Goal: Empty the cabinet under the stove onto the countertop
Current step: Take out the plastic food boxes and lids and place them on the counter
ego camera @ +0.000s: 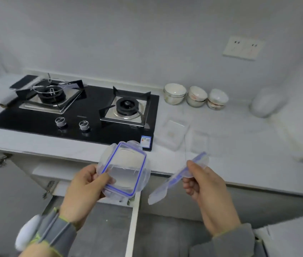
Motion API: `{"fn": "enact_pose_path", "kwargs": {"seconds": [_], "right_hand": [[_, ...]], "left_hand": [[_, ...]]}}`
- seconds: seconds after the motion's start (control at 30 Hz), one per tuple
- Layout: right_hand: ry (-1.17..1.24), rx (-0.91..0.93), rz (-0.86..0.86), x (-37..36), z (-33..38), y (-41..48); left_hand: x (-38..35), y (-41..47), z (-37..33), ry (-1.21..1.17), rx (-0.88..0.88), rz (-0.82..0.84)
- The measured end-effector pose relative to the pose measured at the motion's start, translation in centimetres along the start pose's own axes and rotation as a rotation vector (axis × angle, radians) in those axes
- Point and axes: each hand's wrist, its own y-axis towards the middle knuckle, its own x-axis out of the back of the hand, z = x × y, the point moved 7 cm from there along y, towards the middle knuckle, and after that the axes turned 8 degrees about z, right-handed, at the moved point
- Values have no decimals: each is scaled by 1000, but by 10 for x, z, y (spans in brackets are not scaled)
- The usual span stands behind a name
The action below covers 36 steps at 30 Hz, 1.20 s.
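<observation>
My left hand [85, 190] grips a clear plastic container lid with a blue seal [125, 168], held flat-on in front of the counter edge. In my right hand [205, 188] a second clear lid with blue trim [179, 178] is pinched and seen edge-on, tilted up to the right. Both lids hang above the open cabinet [95, 229] under the black gas stove [76, 112]. On the pale countertop [239, 145], right of the stove, lie clear plastic containers [176, 134].
Three stacks of white bowls [196, 96] stand by the wall behind the containers, and a white rounded object [266, 102] sits further right. The white cabinet door edge [133, 225] juts towards me between my hands. A wall socket [242, 48] is above the counter.
</observation>
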Motion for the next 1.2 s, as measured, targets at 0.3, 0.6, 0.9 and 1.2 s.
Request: {"fn": "enact_pose_path", "kwargs": {"seconds": [0.3,0.6,0.9,1.2], "right_hand": [[-5,47,-92,131,58,-30],[22,25,-159,171,63,-19],[18,-50,-258,190,55,38],[-44,4,-319,202,97,137]], "left_hand": [[-129,-36,-36,-6,-48,76],[-170,-36,-57,-30,-43,117],[-186,23,-37,-79,53,110],[-213,117,-50,-170,93,126]]}}
